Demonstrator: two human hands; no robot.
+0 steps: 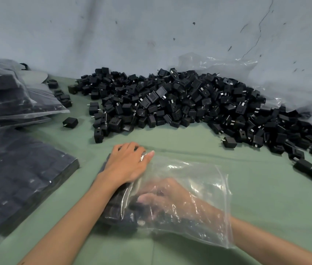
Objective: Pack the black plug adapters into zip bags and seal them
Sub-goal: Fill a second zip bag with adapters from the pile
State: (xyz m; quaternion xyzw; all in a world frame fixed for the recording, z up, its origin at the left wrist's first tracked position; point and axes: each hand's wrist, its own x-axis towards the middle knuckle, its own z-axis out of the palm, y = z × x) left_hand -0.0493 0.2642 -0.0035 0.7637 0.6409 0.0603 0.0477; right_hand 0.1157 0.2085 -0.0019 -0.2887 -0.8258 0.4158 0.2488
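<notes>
Our left hand lies palm down on a block of adapters, the fingers curled over its far end and the thumb stretched toward the plastic. This hold appears to keep the rows square and stop them sliding. Whether plastic lies between palm and block, we cannot tell.

Our right hand is inside the zip bag, reaching in through the open mouth at the right edge, fingertips toward the block at the closed end. Creased plastic blurs the hand, so we cannot tell whether it grasps an adapter or only pushes. We judge that it is seating the adapters against the bottom of the bag, so the zip can close flat later. The bag is not yet sealed.

The bag lies flat on the green table, just in front of us. Beyond it, against the wall, the pile of loose adapters is within reach of either hand. To the left, well apart from the pile, the filled bags lie flat or stacked, presumably to keep finished work separate.
</notes>
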